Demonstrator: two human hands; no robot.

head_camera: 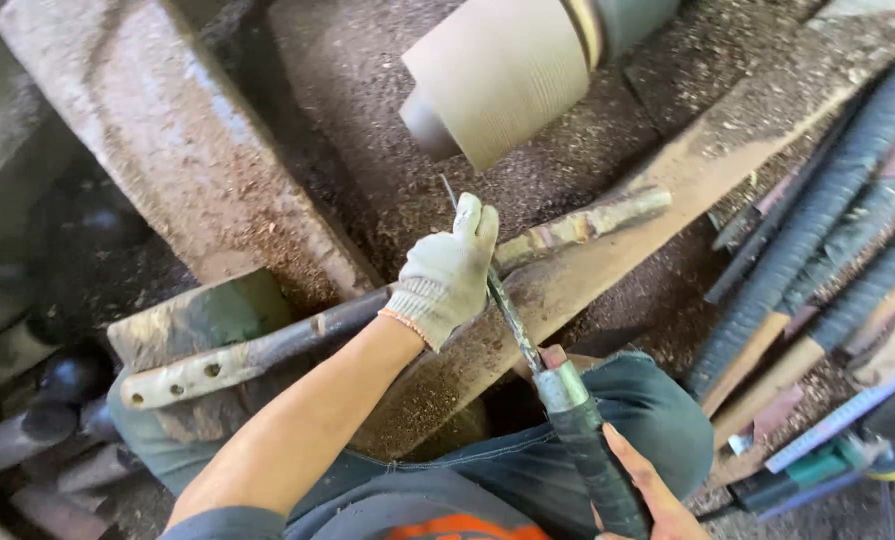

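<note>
My left hand (451, 272), in a white knit glove, presses on the blade of a long metal file (508, 310) where it crosses a long, narrow wooden-and-metal piece (388, 300) with holes at its left end. The fingers pinch the file near its tip. My bare right hand (648, 495) grips the file's dark wrapped handle (593, 460) at the bottom of the view. The long piece rests across a wooden beam (648, 190) covered in sawdust, above my knees in dark trousers.
A large pale grooved roller (503, 70) hangs above the work. A rough wooden plank (168, 130) slopes at upper left. Several ribbed steel bars (818, 220) and wood strips lie at the right. Dark rounded metal pieces (38, 420) sit at lower left. Sawdust covers the ground.
</note>
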